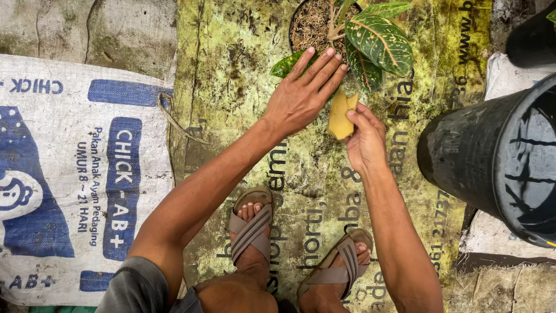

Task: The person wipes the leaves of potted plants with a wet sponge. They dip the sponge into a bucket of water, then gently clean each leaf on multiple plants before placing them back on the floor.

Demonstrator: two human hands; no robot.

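Plant pot (301, 26) and black bucket (492, 156), edge-cropped.

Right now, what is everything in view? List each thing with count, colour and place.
potted plant: one, green leaves speckled red, black pot, top centre
yellow leaf: one, pinched in the right hand
printed banner: one, mossy yellow-green, under the feet
feed sack: one, white and blue, left
black bucket: one, lying tilted, right
sandals: two, grey-brown, bottom centre
left hand: open, flat, by the pot
right hand: closed on the yellow leaf
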